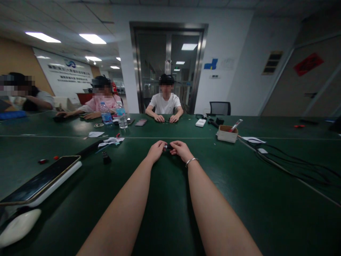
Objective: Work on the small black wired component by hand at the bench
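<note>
Both my hands meet over the middle of the green table (239, 177). Between them is a small black object with a shiny metal-like end (167, 146); its kind is too small to make out. My left hand (156, 150) pinches the shiny end with closed fingers. On the black end, the fingers of my right hand (181, 150) are closed too, and a silver bracelet (191, 161) circles that wrist. The fingertips hide part of the object. Left of my hands, a small black piece (106, 157) lies on the table.
At left are a phone (42, 179) on a white box and a white rounded object (20, 227). Paper scraps (110, 141) and water bottles (122, 115) stand beyond. A small box (227, 134) and black cables (290, 160) lie right. Several people sit across the table.
</note>
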Available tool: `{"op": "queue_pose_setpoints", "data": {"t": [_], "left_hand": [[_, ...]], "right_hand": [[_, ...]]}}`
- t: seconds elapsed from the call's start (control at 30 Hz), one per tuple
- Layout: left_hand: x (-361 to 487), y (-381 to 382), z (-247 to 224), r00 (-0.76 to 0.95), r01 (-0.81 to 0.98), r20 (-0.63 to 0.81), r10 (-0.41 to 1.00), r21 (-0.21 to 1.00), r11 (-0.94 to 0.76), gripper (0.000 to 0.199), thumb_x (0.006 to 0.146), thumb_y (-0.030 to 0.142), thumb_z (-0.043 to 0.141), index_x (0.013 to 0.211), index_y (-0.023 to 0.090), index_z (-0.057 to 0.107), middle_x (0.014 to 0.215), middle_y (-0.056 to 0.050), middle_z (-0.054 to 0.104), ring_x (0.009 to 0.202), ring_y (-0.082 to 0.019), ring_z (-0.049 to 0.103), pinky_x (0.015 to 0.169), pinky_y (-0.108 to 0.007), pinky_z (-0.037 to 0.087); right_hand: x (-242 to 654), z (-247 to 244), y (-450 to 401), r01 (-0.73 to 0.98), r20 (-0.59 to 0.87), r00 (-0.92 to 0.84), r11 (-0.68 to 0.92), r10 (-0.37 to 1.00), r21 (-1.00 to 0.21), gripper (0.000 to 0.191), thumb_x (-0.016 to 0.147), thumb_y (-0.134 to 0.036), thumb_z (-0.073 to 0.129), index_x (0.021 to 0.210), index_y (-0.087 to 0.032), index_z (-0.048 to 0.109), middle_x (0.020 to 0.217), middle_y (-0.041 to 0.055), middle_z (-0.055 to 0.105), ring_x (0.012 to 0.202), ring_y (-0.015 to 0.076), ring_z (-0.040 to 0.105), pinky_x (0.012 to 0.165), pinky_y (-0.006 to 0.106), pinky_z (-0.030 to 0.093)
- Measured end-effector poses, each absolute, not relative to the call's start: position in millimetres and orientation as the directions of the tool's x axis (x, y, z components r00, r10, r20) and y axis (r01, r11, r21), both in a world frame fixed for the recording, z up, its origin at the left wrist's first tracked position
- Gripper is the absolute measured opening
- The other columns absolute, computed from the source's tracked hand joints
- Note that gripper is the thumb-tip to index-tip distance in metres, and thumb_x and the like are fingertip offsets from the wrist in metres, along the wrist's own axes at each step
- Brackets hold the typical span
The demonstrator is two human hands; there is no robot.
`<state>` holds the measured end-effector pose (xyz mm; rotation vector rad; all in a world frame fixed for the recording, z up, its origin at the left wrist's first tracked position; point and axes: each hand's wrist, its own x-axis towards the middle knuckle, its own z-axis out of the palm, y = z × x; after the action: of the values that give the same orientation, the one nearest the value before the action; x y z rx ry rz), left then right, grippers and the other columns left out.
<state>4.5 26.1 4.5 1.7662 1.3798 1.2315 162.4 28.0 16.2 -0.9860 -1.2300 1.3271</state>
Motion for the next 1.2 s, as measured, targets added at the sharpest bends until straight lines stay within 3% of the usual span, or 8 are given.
{"op": "queue_pose_setpoints", "data": {"t": [0.1,0.27,0.47,0.63,0.8,0.97,1.2], "left_hand": [[5.1,25.3,4.9,0.057,0.432,0.31,0.949,0.85,-0.303,0.029,0.084,0.036,0.045,0.097,0.019,0.065,0.068,-0.001,0.063,0.063,-0.013,0.056,0.063,-0.025,0.043],[5.3,25.6,4.9,0.063,0.387,0.322,0.945,0.865,-0.32,0.025,0.081,0.03,0.05,0.096,0.019,0.065,0.084,-0.003,0.067,0.072,-0.014,0.059,0.065,-0.024,0.044],[4.2,25.1,6.1,0.076,0.436,0.297,0.952,0.849,-0.299,0.035,0.085,0.043,0.043,0.095,0.018,0.066,0.061,0.0,0.061,0.057,-0.014,0.054,0.058,-0.025,0.041],[5.1,24.5,6.4,0.055,0.381,0.307,0.95,0.873,-0.304,0.026,0.08,0.031,0.049,0.097,0.019,0.065,0.085,-0.003,0.067,0.072,-0.014,0.058,0.063,-0.024,0.044],[4.4,25.0,5.8,0.054,0.443,0.328,0.943,0.839,-0.317,0.03,0.085,0.037,0.043,0.094,0.02,0.067,0.074,-0.002,0.065,0.067,-0.015,0.057,0.066,-0.026,0.043],[3.9,26.8,4.0,0.048,0.453,0.373,0.926,0.818,-0.353,0.025,0.078,0.03,0.055,0.098,0.02,0.067,0.093,-0.005,0.067,0.076,-0.015,0.058,0.072,-0.027,0.045],[4.8,26.1,5.7,0.063,0.441,0.324,0.944,0.839,-0.318,0.03,0.085,0.039,0.046,0.095,0.02,0.067,0.092,-0.005,0.067,0.078,-0.016,0.059,0.067,-0.026,0.045]], "right_hand": [[162.3,16.4,27.4,-0.15,0.076,-0.132,0.056,0.988,-0.987,0.007,0.081,-0.015,0.065,0.08,-0.013,0.059,0.056,-0.001,0.062,0.043,0.008,0.06,0.04,0.015,0.05],[161.7,17.3,26.1,-0.147,0.073,-0.128,0.054,0.989,-0.988,0.008,0.08,-0.015,0.066,0.079,-0.013,0.059,0.054,-0.0014,0.06,0.043,0.0081,0.059,0.04,0.016,0.049],[161.1,18.6,26.5,-0.15,0.063,-0.136,0.042,0.989,-0.988,0.007,0.081,-0.014,0.065,0.078,-0.012,0.059,0.054,-0.0009,0.061,0.043,0.0083,0.059,0.041,0.016,0.05],[160.9,18.7,26.5,-0.155,0.064,-0.134,0.043,0.989,-0.987,0.008,0.08,-0.014,0.066,0.078,-0.012,0.058,0.053,-0.0013,0.06,0.042,0.0086,0.059,0.04,0.016,0.049],[160.7,18.3,26.3,-0.144,0.059,-0.127,0.04,0.99,-0.989,0.006,0.082,-0.013,0.063,0.079,-0.012,0.058,0.054,-0.0008,0.06,0.042,0.0087,0.059,0.04,0.016,0.049],[161.3,16.4,28.1,-0.137,0.061,-0.131,0.043,0.989,-0.99,0.006,0.081,-0.014,0.065,0.08,-0.012,0.059,0.053,-0.0008,0.061,0.042,0.0088,0.059,0.041,0.016,0.049],[161.9,14.8,29.1,-0.136,0.072,-0.128,0.055,0.989,-0.989,0.007,0.081,-0.016,0.065,0.081,-0.012,0.059,0.052,-0.0017,0.06,0.042,0.0084,0.059,0.041,0.016,0.05]]}}
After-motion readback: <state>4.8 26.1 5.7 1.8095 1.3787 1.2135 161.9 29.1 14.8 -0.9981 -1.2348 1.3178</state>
